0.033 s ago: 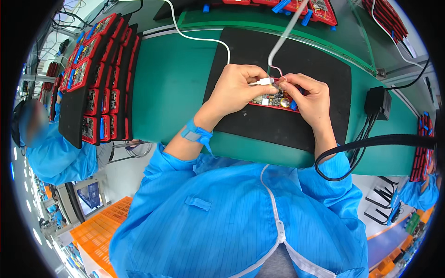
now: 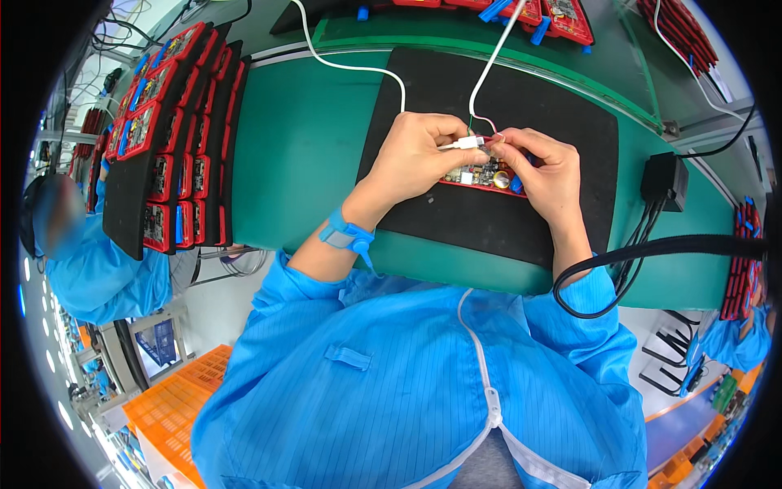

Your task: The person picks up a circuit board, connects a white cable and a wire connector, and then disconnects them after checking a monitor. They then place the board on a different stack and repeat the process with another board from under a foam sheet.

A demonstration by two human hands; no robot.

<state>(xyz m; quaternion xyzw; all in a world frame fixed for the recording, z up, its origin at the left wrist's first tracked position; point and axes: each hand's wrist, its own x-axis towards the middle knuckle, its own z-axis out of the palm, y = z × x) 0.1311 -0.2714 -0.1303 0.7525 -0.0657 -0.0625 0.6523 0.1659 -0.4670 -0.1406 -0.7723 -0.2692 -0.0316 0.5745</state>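
A small red circuit board (image 2: 479, 176) lies on a black mat (image 2: 489, 224) on the green table (image 2: 301, 163). My left hand (image 2: 415, 155) pinches a white plug (image 2: 461, 145) at the end of a white cable (image 2: 350, 67), its tip pointing right over the board. My right hand (image 2: 547, 175) grips the board's right end, its fingertips meeting the plug and thin wires (image 2: 482, 122) above the board. A blue strap (image 2: 346, 236) is around my left wrist.
Black trays filled with red boards (image 2: 163, 138) stand along the left. More red boards (image 2: 562, 12) lie at the far edge. A black box (image 2: 664, 179) with cables sits at the right. A thick black cable (image 2: 652, 246) crosses my right sleeve. A person in blue (image 2: 98, 269) works at the left.
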